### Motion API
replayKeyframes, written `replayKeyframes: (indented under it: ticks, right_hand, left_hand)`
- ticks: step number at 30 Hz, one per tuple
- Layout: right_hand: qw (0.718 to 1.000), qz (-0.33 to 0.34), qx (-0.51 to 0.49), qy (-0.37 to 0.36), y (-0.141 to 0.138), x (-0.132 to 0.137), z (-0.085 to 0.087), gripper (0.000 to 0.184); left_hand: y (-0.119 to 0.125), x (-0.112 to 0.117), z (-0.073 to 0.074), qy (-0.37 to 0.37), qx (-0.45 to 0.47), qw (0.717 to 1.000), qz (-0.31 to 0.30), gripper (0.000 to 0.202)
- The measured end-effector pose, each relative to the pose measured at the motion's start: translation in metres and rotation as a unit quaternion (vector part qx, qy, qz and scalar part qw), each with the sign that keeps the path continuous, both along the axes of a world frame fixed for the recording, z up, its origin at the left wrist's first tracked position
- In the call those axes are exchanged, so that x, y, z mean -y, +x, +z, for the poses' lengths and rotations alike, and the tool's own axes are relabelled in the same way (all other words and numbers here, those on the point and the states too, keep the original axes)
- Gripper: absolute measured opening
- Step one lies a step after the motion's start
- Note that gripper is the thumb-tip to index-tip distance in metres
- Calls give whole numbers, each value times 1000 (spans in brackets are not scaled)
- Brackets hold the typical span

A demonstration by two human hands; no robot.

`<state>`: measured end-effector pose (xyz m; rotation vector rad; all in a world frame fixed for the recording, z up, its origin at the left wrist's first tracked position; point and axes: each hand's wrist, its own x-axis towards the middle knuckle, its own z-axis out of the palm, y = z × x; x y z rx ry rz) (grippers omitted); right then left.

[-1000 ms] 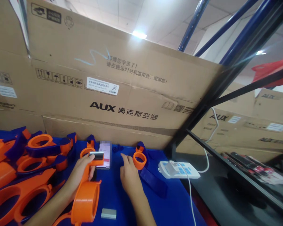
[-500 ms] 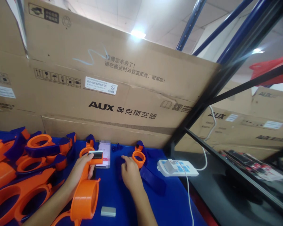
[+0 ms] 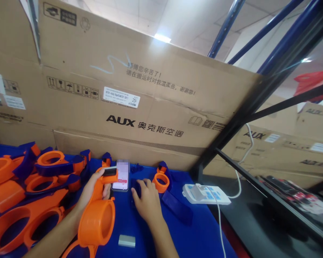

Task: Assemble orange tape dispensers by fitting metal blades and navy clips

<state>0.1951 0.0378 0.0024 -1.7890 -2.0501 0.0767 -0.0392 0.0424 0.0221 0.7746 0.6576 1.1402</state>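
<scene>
My left hand (image 3: 93, 190) is closed around the handle of an orange tape dispenser (image 3: 98, 222), raised above the table. A black strip with a pale toothed edge (image 3: 110, 172) sits at its upper end, and its wide ring hangs below. My right hand (image 3: 148, 200) is over a dark blue plastic piece (image 3: 136, 187), thumb and fingers apart around it; the hand partly hides the piece, and a firm hold does not show. Between the hands, farther back, a phone (image 3: 121, 175) with a lit screen lies on the blue table surface (image 3: 142, 247).
Several orange and blue tape dispensers (image 3: 51, 157) are piled at the left. Another dispenser (image 3: 161, 182) is right of my right hand. A small grey block (image 3: 126, 240) lies in front. A white power strip (image 3: 204, 193) with cables is at right; a large carton (image 3: 150, 118) stands behind.
My right hand has moved left onto the dark blue piece, and its thumb has spread from the fingers. The dispenser in my left hand has tilted slightly. The view has shifted a little.
</scene>
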Motion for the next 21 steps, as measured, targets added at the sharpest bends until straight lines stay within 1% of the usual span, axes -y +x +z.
replayKeyframes:
  ticks: [3, 4, 6, 7, 9, 11, 13, 16, 19, 21]
  right_hand:
    - [1000, 0, 17, 9, -1, 3, 0, 40]
    - [1000, -2, 17, 15, -2, 4, 1, 39]
    - [999, 7, 6, 34, -4, 7, 4, 36]
    - [999, 27, -3, 42, -6, 8, 6, 36]
    - [994, 100, -20, 46, -13, 13, 11, 37]
    - [984, 173, -19, 35, -20, 18, 13, 40]
    - [981, 193, -8, 26, -24, 20, 13, 42]
    - [985, 169, -16, 37, -19, 16, 10, 43]
    - [992, 108, -28, 62, -8, 4, 2, 47]
    - [996, 66, -9, 62, -2, -3, -4, 48]
  left_hand:
    - [-7, 3, 11, -23, 95, 995, -22, 65]
    - [-9, 5, 13, -32, 128, 991, -18, 61]
    - [-12, 7, 17, -47, 174, 984, 10, 50]
    - [-12, 7, 18, -55, 186, 981, 21, 45]
    - [-11, 8, 18, -66, 192, 979, 28, 43]
    - [-10, 8, 16, -59, 178, 982, 16, 48]
    - [-9, 7, 14, -37, 151, 988, 1, 56]
    - [-7, 5, 12, -12, 105, 994, -19, 65]
    - [-2, 6, 10, -13, 76, 997, -15, 67]
    - [2, 7, 10, -16, 65, 998, 1, 68]
